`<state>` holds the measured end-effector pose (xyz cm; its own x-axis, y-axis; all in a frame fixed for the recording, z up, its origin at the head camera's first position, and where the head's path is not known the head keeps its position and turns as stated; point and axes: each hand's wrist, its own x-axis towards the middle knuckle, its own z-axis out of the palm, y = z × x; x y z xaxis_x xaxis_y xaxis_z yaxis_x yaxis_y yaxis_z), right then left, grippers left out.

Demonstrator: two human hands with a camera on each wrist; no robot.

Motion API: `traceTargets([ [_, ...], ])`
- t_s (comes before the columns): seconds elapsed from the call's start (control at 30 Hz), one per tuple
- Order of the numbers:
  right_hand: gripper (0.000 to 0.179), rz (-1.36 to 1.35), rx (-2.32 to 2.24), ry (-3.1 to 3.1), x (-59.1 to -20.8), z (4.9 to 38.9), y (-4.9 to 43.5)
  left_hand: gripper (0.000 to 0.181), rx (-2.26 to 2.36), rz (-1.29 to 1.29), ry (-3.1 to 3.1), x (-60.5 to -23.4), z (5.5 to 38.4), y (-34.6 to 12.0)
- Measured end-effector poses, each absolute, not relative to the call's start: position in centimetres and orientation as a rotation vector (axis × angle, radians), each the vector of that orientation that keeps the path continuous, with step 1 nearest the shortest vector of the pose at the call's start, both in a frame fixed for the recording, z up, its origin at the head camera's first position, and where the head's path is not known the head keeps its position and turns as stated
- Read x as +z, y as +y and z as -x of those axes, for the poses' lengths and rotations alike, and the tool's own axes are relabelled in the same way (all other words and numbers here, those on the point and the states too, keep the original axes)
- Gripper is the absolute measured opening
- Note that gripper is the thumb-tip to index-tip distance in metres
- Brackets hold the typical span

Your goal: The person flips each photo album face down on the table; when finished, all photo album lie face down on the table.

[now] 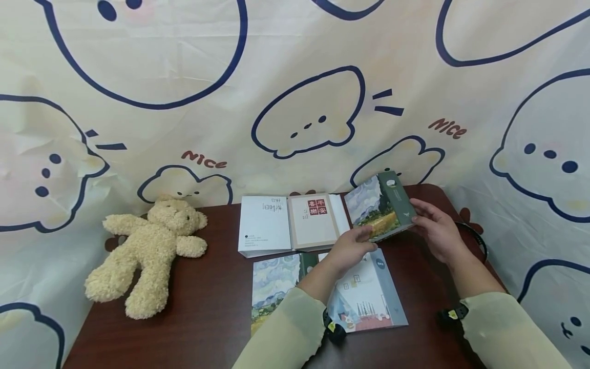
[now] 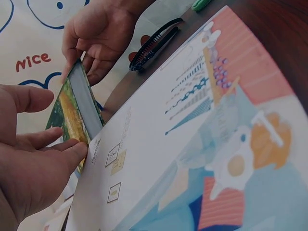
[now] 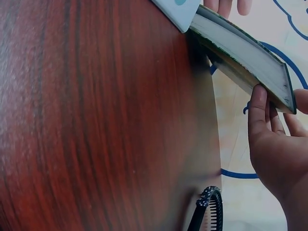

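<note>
My right hand [image 1: 438, 230] pinches a thick book [image 1: 384, 205] by its right edge, thumb on one side and fingers on the other. This book has a painted landscape cover and a green spine; it is tilted over the back right of the table. At its lower left corner is my left hand [image 1: 348, 251], whose extended fingers touch the cover while the thumb stands apart in the left wrist view. Beneath my left arm lie a similar landscape book [image 1: 275, 277], partly hidden, and a white illustrated book [image 1: 369, 302] with a blue spine.
A white book [image 1: 265, 225] and a beige book [image 1: 314, 223] with red characters lie side by side at the back. A cream teddy bear [image 1: 156, 251] lies on the left. At the right edge is a black toothed headband [image 3: 207, 209]. Patterned cloth surrounds the table [image 1: 207, 318].
</note>
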<state>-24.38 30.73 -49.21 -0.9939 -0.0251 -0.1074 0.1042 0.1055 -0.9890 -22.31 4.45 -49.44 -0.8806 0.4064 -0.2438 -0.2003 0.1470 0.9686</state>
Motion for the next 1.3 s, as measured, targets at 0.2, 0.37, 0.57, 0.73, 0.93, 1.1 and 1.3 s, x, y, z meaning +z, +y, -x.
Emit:
traceTargets([
  [0.2, 0.066, -0.188, -1.916, 2.364, -49.8, 24.6, 30.7, 0.059, 1.819, -0.193, 1.92, -49.7, 22.6, 4.6],
  [0.37, 0.075, -0.226, -1.835, 2.413, -50.0, 24.7, 30.7, 0.061, 1.844, -0.191, 1.883, -49.9, 22.8, 4.6],
  [0.57, 0.076, -0.251, -1.728, 2.468, -50.3, 24.8, 30.7, 0.062, 1.821, -0.192, 1.9, -50.0, 23.0, 4.7],
  [0.73, 0.076, -0.26, -1.644, 2.506, -50.6, 24.9, 30.8, 0.062, 1.801, -0.19, 1.904, -50.1, 23.1, 4.8],
  [0.93, 0.074, -0.247, -1.552, 2.552, -50.8, 24.9, 30.9, 0.066, 1.727, -0.214, 1.967, -49.8, 23.0, 5.0],
  [1.1, 0.073, -0.232, -1.478, 2.592, -50.6, 24.8, 30.9, 0.072, 1.631, -0.28, 2.069, -50.0, 22.8, 5.0],
  [1.3, 0.072, -0.206, -1.349, 2.65, -50.8, 24.9, 31.1, 0.079, 1.588, -0.334, 2.104, -50.5, 22.9, 5.0],
])
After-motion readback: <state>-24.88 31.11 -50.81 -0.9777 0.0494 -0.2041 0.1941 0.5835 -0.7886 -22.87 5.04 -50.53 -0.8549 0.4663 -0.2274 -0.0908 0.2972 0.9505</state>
